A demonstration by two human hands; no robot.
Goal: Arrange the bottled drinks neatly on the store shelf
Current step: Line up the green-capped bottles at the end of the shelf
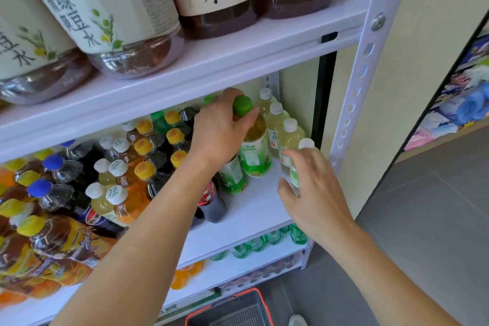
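Green-capped tea bottle (255,149) stands upright on the white middle shelf (254,209), its neck grasped by the left hand (219,135). The right hand (315,188) curls around the frontmost white-capped pale drink bottle (306,144), at the shelf's right end. A second green-labelled bottle (234,174) stands just beside the first. Yellow-capped orange bottles (144,169) crowd the left.

A green-capped tea bottle (255,151) stands upright, far right on the white shelf (254,206); four pale white-capped bottles (276,124) line its right edge.
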